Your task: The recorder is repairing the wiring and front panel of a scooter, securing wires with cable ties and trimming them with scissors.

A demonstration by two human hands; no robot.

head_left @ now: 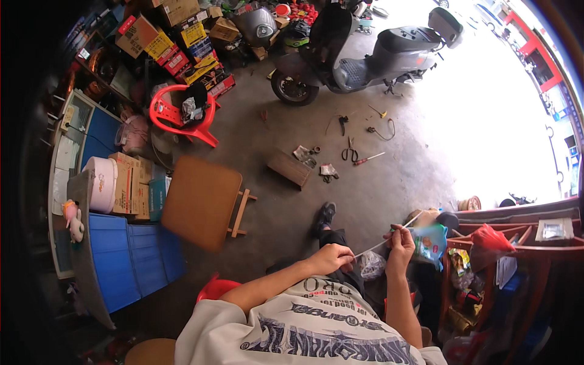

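My left hand [334,257] is closed on the lower-left end of a thin white strip [371,249], low in front of my body. My right hand [401,242] pinches the same strip farther right, and the strip continues past it up and to the right. Just beyond and under that hand lie a light-blue package [431,248] and a crumpled clear plastic bag [372,265]. My dark shoe [325,219] shows on the floor above my left hand.
Scissors [350,155], a screwdriver [369,159] and a wooden block [289,168] lie ahead on the floor. A scooter [371,61] stands behind them. A brown stool [201,201] and red chair [182,112] are left; wooden shelving [511,237] is right.
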